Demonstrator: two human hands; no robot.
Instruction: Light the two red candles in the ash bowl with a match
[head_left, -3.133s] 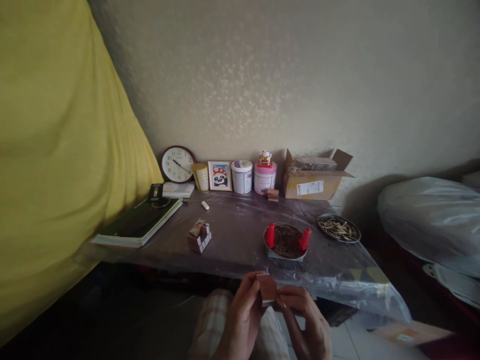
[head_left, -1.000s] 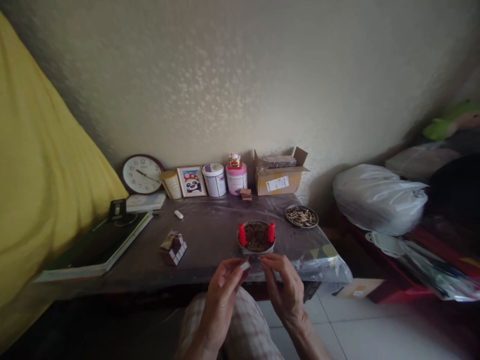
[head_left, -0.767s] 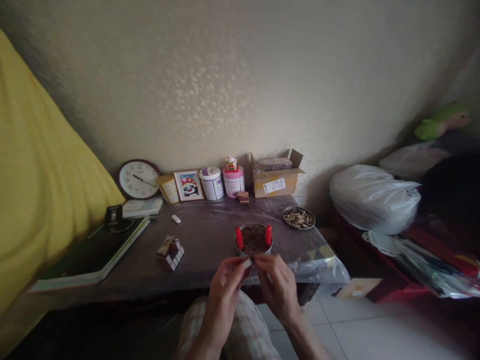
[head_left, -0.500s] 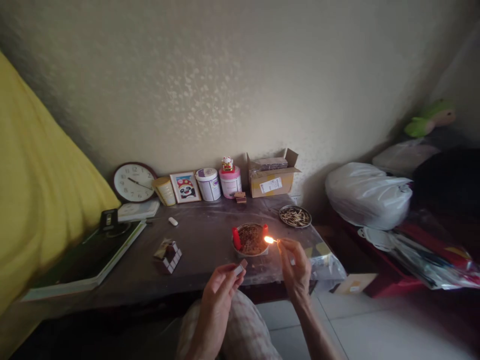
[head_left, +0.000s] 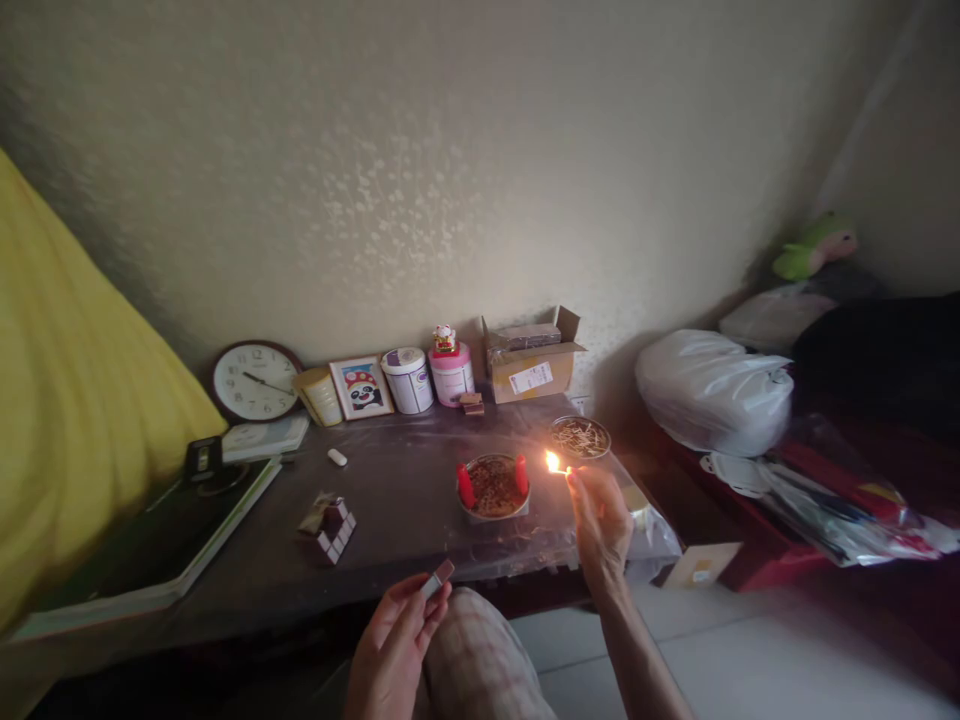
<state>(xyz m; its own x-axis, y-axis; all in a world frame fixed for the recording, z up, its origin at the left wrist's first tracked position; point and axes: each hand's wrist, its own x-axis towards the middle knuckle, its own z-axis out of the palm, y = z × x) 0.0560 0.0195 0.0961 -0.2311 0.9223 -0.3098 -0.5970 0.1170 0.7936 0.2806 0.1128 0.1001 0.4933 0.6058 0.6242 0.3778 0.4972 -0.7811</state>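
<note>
Match [head_left: 561, 470] alight, we're pinching it in our right hand [head_left: 604, 520], left hand [head_left: 396, 636] clasping the matchbox [head_left: 438, 578], any next move wanting steadiness.

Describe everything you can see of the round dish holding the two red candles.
The round dish is shallow, with a thin, pale rim that looks like metal. Brown, crumbly, soil-like filling covers its inside. Two red candles stand near opposite sides, the left one leaning slightly; neither shows a flame. The dish sits level on a pale base, partly hidden beneath it, on the plastic-covered table. The right hand holds a burning match to its right, apart from it.
</note>
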